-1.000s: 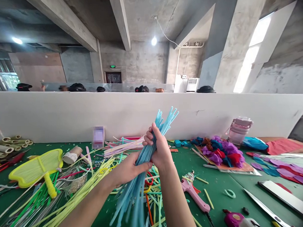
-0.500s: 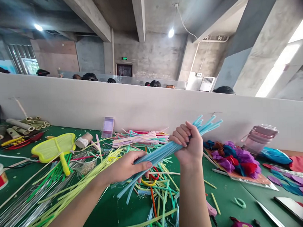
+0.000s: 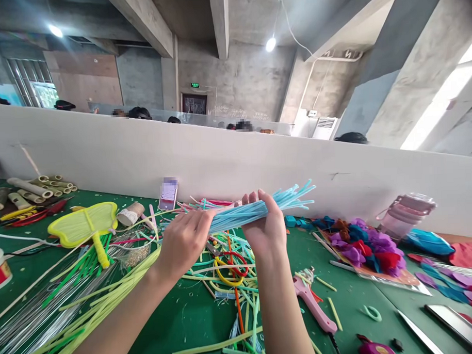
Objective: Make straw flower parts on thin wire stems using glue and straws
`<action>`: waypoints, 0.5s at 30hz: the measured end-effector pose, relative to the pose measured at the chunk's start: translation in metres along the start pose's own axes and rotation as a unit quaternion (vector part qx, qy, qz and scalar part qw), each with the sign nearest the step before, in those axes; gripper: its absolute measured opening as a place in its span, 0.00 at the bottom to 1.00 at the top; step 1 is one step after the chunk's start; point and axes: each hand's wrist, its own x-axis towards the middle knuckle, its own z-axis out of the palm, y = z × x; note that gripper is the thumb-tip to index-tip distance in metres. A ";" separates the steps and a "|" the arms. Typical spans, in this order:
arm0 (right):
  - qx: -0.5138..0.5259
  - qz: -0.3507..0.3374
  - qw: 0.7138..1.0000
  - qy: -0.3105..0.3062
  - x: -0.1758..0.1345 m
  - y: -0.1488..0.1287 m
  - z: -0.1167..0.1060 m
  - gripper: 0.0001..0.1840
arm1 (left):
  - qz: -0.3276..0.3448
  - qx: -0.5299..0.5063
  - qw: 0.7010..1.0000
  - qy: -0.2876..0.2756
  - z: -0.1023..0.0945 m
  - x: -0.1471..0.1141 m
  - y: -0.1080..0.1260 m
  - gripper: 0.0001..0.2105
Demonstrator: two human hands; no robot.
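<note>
A bundle of light blue pipe cleaners (image 3: 237,216) is held above the table, almost level, its loose ends fanning out to the right. My left hand (image 3: 187,239) is closed around the left end, back of the hand towards me. Farther right, my right hand (image 3: 265,225) cups the bundle from below, its fingers curled behind and its thumb up. Beneath them lie scissors with red and yellow handles (image 3: 228,269) among scattered green and yellow pipe cleaner pieces (image 3: 246,295). Pink pipe cleaners (image 3: 217,202) are partly hidden behind the bundle.
Left are a yellow fan-shaped piece (image 3: 83,227), yellow-green pipe cleaners (image 3: 120,292), metal wires (image 3: 35,321) and bamboo tubes (image 3: 35,192). A phone (image 3: 168,194) leans on the white partition (image 3: 220,162). Right are a pink glue gun (image 3: 315,304), coloured petals (image 3: 368,247) and a bottle (image 3: 407,215).
My right hand has moved left and slightly down, closer to my left hand. The bundle is more level, and my left hand has turned over its left end. The glue gun now shows.
</note>
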 end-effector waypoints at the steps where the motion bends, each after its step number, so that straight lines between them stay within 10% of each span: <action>1: 0.026 0.009 1.000 -0.011 -0.002 0.001 0.002 0.15 | 0.001 -0.009 1.000 0.008 -0.002 0.001 0.001 0.13; 15: 0.089 -0.076 0.988 -0.105 -0.010 -0.030 -0.007 0.17 | -0.119 -0.259 0.958 -0.031 -0.057 0.021 0.012 0.12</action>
